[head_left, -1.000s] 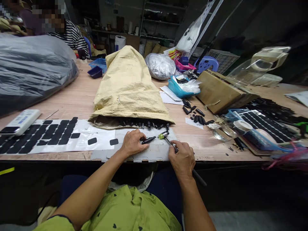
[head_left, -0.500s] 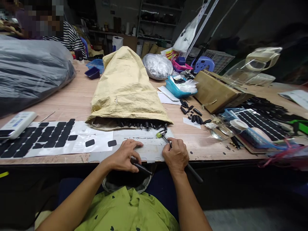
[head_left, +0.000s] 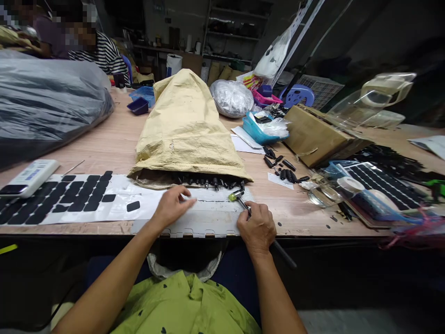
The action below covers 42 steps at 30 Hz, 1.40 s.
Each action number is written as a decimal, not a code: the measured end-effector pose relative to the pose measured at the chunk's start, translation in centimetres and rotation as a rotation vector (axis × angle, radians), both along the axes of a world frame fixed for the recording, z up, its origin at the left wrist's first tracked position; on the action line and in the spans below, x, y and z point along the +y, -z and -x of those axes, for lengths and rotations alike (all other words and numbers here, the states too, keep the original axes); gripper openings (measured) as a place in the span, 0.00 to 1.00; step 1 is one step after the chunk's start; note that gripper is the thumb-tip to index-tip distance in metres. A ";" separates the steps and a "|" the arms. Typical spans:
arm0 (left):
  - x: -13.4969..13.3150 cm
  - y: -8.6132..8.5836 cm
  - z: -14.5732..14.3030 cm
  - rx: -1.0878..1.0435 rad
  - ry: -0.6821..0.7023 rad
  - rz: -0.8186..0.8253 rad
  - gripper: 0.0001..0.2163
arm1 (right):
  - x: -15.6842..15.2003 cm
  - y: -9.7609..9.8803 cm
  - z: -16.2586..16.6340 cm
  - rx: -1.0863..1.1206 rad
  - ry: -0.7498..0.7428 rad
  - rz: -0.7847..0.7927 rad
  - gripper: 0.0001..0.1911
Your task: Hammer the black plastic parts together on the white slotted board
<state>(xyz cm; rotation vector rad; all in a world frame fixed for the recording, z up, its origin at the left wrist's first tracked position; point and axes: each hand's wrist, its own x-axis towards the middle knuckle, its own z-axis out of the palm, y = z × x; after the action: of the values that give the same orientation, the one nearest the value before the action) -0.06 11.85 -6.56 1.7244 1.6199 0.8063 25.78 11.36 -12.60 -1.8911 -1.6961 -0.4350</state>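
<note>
Your right hand (head_left: 257, 226) is closed around the hammer (head_left: 242, 201), near the middle of the table's (head_left: 299, 215) near edge; its head lies over the grey sheet (head_left: 205, 220) and the black end of its handle juts past that edge. Your left hand (head_left: 174, 204) is half open over the white sheet's (head_left: 120, 183) right end, thumb and fingers parted; nothing shows between them, though the palm's underside is hidden. I'd judge the work partway: plenty of black parts (head_left: 215, 182) remain in the mouth of the tan sack (head_left: 187, 125), facing the near edge, and none shows under the hammer head. Black pads (head_left: 86, 190) cover much of the white sheet towards the table's near-left corner. How many pieces are finished, I cannot tell; the inside of the open container (head_left: 155, 269) below the near edge is dark.
</note>
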 end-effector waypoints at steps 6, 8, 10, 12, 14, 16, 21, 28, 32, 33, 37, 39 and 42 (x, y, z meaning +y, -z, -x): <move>5.5 -0.1 1.3 0.335 -0.497 0.160 0.16 | 0.1 0.1 0.0 0.000 0.003 -0.002 0.11; 6.1 0.1 1.2 0.370 -0.510 0.215 0.17 | 0.1 0.1 0.0 -0.009 0.005 -0.013 0.11; 6.0 0.1 1.1 0.345 -0.523 0.228 0.16 | 0.1 0.1 0.0 -0.011 0.011 -0.015 0.11; 5.4 -0.2 1.1 0.295 -0.529 0.212 0.15 | 0.1 0.0 0.1 -0.012 0.016 -0.010 0.11; 4.2 -0.6 1.0 0.260 -0.513 0.166 0.13 | 0.1 0.0 0.1 -0.013 0.020 -0.002 0.11; 2.8 -1.0 0.6 0.252 -0.442 0.147 0.11 | 0.1 -0.1 0.1 -0.015 0.023 0.004 0.11; 0.2 -0.5 -2.1 0.359 -0.100 0.207 0.07 | 0.1 -0.1 0.1 -0.015 0.032 0.018 0.12; 0.6 2.4 -5.3 0.327 0.160 -0.128 0.07 | -0.1 -0.1 0.0 0.047 0.006 0.015 0.11; 1.0 3.4 -4.8 0.209 0.135 -0.169 0.09 | 0.1 0.0 -0.5 0.124 -0.011 0.059 0.13; 1.1 3.6 -4.7 0.177 0.138 -0.168 0.09 | 0.2 0.0 -0.6 0.142 -0.019 0.088 0.13; 1.3 3.8 -4.3 0.115 0.144 -0.145 0.08 | 0.2 -0.5 -1.1 0.272 -0.063 0.156 0.13; 1.4 3.8 -4.4 0.122 0.134 -0.124 0.08 | -0.3 -1.0 -1.0 0.376 -0.108 0.122 0.13; 1.5 3.7 -4.6 0.142 0.125 -0.103 0.08 | -1.4 -1.8 -0.3 0.522 -0.247 0.061 0.14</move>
<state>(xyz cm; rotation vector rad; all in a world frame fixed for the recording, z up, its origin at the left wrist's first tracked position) 4.53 13.38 -10.27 1.9740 1.5666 0.7322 26.11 9.99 -10.83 -1.6188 -1.5603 0.1966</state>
